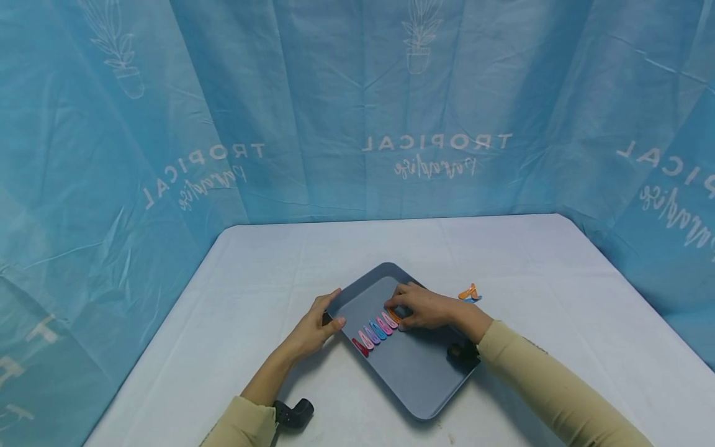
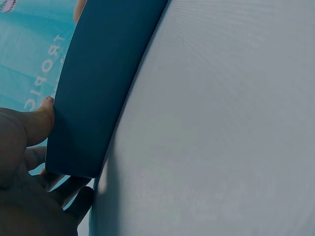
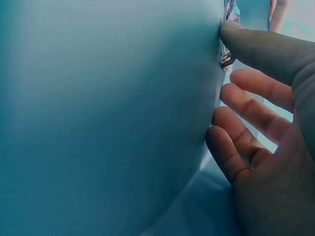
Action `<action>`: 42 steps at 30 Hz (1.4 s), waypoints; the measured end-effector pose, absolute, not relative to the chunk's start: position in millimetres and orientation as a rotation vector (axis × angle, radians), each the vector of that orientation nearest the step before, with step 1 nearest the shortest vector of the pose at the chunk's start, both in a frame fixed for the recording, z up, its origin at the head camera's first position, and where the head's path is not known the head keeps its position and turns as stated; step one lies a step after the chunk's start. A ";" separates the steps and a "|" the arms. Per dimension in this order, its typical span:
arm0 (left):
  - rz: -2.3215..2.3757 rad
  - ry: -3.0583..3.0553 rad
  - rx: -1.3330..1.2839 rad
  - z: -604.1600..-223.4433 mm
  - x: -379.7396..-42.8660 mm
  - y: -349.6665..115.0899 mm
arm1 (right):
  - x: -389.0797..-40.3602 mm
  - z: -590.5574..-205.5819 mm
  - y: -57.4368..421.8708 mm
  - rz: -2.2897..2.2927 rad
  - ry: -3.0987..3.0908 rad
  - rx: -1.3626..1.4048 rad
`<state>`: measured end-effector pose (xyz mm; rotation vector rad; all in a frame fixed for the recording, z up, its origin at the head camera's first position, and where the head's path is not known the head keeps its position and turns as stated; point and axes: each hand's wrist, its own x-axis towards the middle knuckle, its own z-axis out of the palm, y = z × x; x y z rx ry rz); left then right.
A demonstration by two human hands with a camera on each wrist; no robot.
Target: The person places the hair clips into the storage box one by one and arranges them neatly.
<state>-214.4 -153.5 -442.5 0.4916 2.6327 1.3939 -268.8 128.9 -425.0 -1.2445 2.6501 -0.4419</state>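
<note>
A grey-blue tray (image 1: 424,379) lies at an angle on the table. My left hand (image 1: 313,326) grips its left corner; in the left wrist view, the thumb and curled fingers are around the tray's wall (image 2: 98,88). Inside the tray, a slanting row of several snap hair clips runs from a red hair clip (image 1: 360,347) through pink, purple and blue ones. At the row's upper end lies an orange hair clip (image 1: 393,315), between the thumb and fingers of my right hand (image 1: 424,307). In the right wrist view, those fingertips rest on the tray floor, with the clip partly hidden.
Beyond the tray's right side, behind my right wrist, a small pile of orange and blue hair clips (image 1: 470,293) lies on the white tablecloth (image 1: 279,267). A blue printed curtain (image 1: 313,112) hangs around the table's back and sides.
</note>
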 end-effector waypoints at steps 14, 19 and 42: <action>1.394 2.659 0.492 -444.0 -216.2 -151.6 | -262.5 -416.3 133.9 -0.526 2.687 -1.228; 1.411 2.643 0.478 -442.8 -215.1 -152.0 | -260.8 -405.4 142.2 -0.610 2.697 -1.226; 1.400 2.655 0.520 -443.0 -215.4 -153.0 | -262.2 -381.2 203.4 -0.741 3.003 -0.873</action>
